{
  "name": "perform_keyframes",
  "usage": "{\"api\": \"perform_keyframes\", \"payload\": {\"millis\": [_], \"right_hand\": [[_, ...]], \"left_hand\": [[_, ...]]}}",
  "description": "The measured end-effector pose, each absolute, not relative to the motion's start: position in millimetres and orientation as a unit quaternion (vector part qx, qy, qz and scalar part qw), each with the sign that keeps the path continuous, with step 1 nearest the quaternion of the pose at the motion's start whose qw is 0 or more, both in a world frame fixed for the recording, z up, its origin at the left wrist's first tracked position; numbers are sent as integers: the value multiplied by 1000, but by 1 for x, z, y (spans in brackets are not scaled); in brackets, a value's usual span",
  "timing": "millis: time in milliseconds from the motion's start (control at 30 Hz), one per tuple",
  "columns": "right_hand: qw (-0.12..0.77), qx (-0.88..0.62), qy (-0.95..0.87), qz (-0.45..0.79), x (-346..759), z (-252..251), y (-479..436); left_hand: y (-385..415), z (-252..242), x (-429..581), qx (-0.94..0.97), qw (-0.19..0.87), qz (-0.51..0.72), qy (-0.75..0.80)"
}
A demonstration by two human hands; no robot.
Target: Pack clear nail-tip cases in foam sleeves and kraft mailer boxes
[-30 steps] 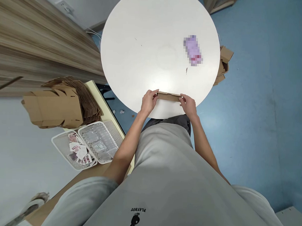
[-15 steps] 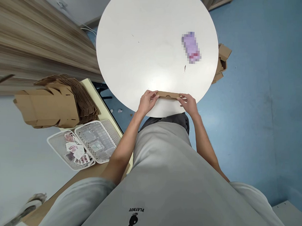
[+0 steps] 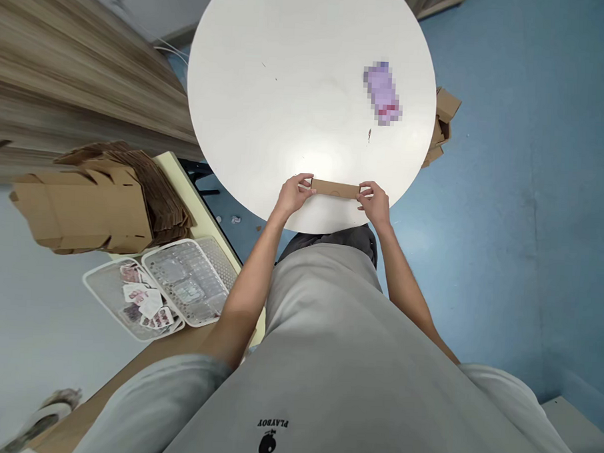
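Observation:
A small, narrow brown cardboard box (image 3: 336, 188) is held between my two hands near the front edge of the round white table (image 3: 257, 118). My left hand (image 3: 294, 193) grips its left end, fingers on top and thumb at the near side. At the right end, my right hand (image 3: 375, 201) pinches the box in much the same way. The box looks closed, with one long face turned up toward me. Its underside is hidden.
A blurred purple item (image 3: 382, 93) lies on the table's right side. To the left, a side table carries a stack of flattened cardboard boxes (image 3: 82, 210) and white plastic baskets (image 3: 133, 299) with printed cards. Folded cardboard (image 3: 440, 126) shows beyond the table's right edge.
The box has tilted so that more of its long face shows, and its semicircular notch is less visible. Both hands keep hold of its ends. The view has shifted slightly.

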State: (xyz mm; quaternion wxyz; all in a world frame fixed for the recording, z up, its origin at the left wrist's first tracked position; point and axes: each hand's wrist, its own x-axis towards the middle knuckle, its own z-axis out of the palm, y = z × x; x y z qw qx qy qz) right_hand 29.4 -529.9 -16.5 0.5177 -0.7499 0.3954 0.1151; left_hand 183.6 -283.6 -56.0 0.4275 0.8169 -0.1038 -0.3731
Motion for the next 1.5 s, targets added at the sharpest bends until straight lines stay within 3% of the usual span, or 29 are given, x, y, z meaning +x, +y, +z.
{"api": "perform_keyframes", "payload": {"millis": [300, 567, 800, 1000, 1100, 1300, 1500], "right_hand": [[511, -732, 401, 205, 34, -25, -550], [500, -736, 400, 219, 42, -18, -542], [462, -787, 343, 223, 15, -16, -517], [597, -681, 370, 205, -8, -33, -509], [594, -674, 399, 183, -12, -39, -523], [602, -637, 447, 179, -10, -52, -570], [623, -615, 461, 147, -23, -52, -671]], "left_hand": [[-281, -67, 207, 793, 419, -436, -70], [-289, -61, 183, 797, 458, -391, -47], [-279, -50, 153, 850, 395, -342, -64], [-283, -39, 118, 846, 420, -327, -9], [-291, -31, 111, 839, 426, -338, -11], [-333, -11, 106, 852, 409, -324, -37], [-437, -1, 95, 856, 389, -338, -43]]}}
